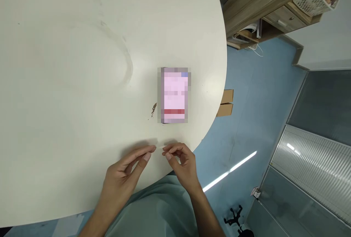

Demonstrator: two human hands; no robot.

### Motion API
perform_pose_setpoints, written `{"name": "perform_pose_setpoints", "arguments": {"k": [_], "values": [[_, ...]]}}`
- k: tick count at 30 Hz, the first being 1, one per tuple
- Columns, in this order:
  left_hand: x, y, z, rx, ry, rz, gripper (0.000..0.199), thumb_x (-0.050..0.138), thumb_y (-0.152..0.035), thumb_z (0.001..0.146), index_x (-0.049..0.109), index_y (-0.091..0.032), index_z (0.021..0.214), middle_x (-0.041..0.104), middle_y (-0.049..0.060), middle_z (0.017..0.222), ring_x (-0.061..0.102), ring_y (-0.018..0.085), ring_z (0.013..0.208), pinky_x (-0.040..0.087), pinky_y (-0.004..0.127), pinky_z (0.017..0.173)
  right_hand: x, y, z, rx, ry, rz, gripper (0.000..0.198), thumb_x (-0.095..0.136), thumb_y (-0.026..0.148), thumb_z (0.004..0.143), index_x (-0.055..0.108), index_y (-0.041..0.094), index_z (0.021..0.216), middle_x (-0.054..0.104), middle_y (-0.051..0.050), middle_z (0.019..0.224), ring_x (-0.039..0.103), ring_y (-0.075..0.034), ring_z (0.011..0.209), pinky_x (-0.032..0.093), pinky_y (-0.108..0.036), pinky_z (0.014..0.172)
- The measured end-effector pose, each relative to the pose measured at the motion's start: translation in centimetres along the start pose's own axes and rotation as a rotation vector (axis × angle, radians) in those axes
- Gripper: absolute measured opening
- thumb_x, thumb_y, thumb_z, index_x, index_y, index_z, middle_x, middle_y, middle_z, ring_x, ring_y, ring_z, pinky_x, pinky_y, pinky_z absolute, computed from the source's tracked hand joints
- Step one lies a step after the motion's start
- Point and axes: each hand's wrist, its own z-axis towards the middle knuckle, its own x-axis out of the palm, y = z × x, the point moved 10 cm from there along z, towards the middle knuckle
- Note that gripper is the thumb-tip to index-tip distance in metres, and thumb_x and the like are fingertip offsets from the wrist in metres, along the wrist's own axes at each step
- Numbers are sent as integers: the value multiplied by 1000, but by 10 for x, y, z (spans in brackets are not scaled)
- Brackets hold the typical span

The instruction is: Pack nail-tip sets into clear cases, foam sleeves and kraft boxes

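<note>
My left hand (124, 176) rests at the near edge of the table. Its fingers stretch forward to the right, with the thumb a little below them and nothing between. Close beside it, my right hand (183, 164) has loosely curved fingers and the thumb near their tips; no object shows in it. The two sets of fingertips point at each other with a small gap. Just beyond them lies a pink, box-like rectangle (174, 96), blurred by pixel blocks, with a red band at its near end. Neither hand touches it.
The white table (68, 120) has a rounded right edge and a brown smudge (154, 109) left of the rectangle. Cardboard flaps (225, 109) show beyond the edge on the blue floor (246, 120). A wooden cabinet (265, 3) with a white basket (309, 1) stands at upper right.
</note>
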Motion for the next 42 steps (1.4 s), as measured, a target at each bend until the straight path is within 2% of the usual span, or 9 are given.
{"name": "perform_pose_setpoints", "arguments": {"k": [7,12,17,20,23,27,32,37,42], "values": [[-29,6,-11,-2,-65,46,28,73,-59,88,84,-38,104,82,-1,113,73,31,118,64,45,101,21,7,-4,2,25,7,15,79,38,93,68,27,91,76,-4,107,73,-23,101,58,-44,94],[-35,-10,-33,-12,-96,8,27,72,-55,91,83,-36,106,81,0,114,74,29,115,63,43,100,35,21,-6,-19,112,-33,19,80,42,91,68,27,89,77,-4,107,73,-23,103,58,-44,96],[-46,-32,-61,58,-127,-66,25,71,-52,93,82,-33,105,79,3,114,74,27,110,61,42,101,50,42,-20,-73,188,-64,19,80,43,91,68,27,90,77,-5,107,72,-24,104,58,-44,96],[-63,-42,-78,94,-149,-124,26,71,-52,93,81,-32,106,78,4,110,74,26,108,61,41,101,64,56,-33,-100,232,-87,20,80,44,91,69,27,89,76,-5,106,72,-24,103,58,-44,96],[-91,-49,-93,139,-178,-178,28,72,-51,93,80,-31,111,76,4,104,74,24,104,60,41,100,85,67,-47,-122,264,-120,23,80,47,91,69,27,89,76,-6,107,72,-25,103,58,-45,97],[-147,-47,-110,203,-212,-235,31,72,-49,93,78,-28,115,73,4,99,74,23,98,61,39,97,135,76,-69,-171,319,-164,24,80,48,91,69,26,90,75,-7,108,72,-25,105,58,-47,100],[-237,-29,-133,278,-202,-305,31,71,-44,93,77,-27,119,72,5,100,73,22,100,60,40,99,228,81,-107,-259,336,-216,24,80,48,91,69,26,92,75,-7,110,71,-26,105,58,-49,100],[-349,3,-161,321,-203,-344,37,70,-46,93,76,-25,122,74,6,101,74,23,103,61,40,99,336,73,-151,-326,327,-266,27,79,50,92,68,26,90,75,-8,109,72,-25,103,58,-47,99],[-480,54,-165,329,-354,-319,38,68,-39,90,73,-22,123,76,7,104,74,23,103,60,41,101,438,62,-185,-375,354,-301,28,78,53,92,70,26,91,76,-7,108,71,-25,103,58,-45,97]]}}
